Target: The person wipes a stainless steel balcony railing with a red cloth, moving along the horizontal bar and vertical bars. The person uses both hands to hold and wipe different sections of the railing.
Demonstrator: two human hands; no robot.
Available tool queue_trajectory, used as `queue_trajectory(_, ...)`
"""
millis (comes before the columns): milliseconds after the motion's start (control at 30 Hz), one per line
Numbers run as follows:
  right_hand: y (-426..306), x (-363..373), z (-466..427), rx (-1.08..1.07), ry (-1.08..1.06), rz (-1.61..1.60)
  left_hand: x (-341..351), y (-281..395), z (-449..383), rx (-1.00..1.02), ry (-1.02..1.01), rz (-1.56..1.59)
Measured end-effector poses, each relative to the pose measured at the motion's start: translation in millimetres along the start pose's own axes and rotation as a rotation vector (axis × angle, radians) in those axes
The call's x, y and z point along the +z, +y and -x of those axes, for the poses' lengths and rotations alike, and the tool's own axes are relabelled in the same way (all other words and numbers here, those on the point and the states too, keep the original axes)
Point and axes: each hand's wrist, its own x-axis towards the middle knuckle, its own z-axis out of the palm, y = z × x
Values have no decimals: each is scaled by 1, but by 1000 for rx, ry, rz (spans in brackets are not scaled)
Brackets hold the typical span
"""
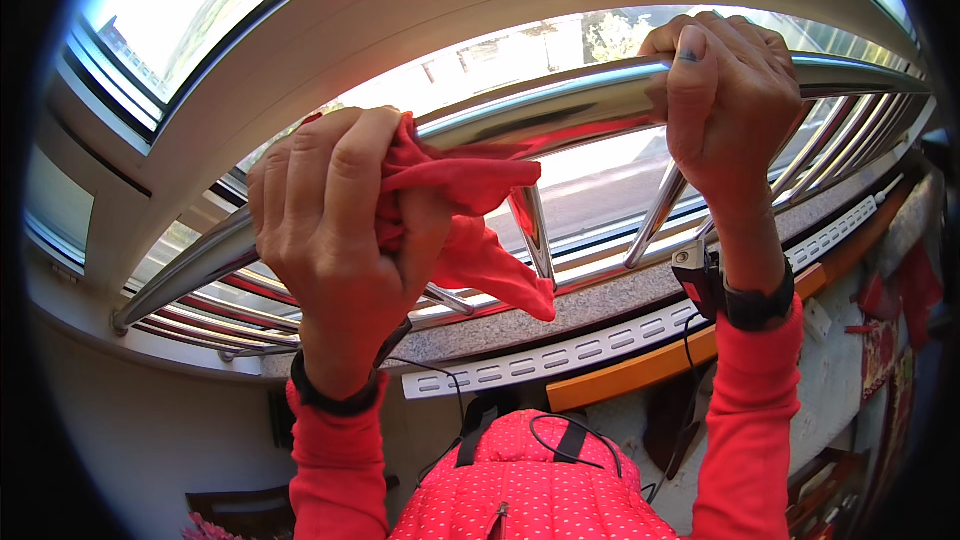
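Observation:
A polished metal railing (600, 101) runs across the view in front of a window. My left hand (330, 217) grips its top bar with a red cloth (457, 180) bunched between palm and metal. The cloth's loose ends hang to the right of that hand, over the slanted bars below. Further right, my right hand (731, 90) is closed around the same top bar, thumb on the near side, with no cloth in it. Each wrist wears a black band, and a small device is fixed at the right one.
Under the railing lies a speckled stone sill (465, 341), with a white slotted strip (555, 356) and an orange wooden edge (637, 367) on the near side. Thin black cables hang by both forearms. Window frames stand behind the railing; a wooden chair (247, 510) is at lower left.

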Motion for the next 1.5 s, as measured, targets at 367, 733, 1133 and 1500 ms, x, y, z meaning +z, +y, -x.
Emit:
queue_trajectory(367, 0, -7, 0, -16, -99, 57, -24, -31, 25, -2, -38, -18)
queue_trajectory(733, -4, -8, -2, -38, -111, 64, -63, -77, 62, -92, -91, -58)
queue_trajectory(1133, -12, -13, -5, 31, -229, 97, -108, -142, 109, -181, -31, -116)
queue_trajectory(1500, -9, -18, 0, 100, -318, 45, -152, -212, 153, -178, 18, -135)
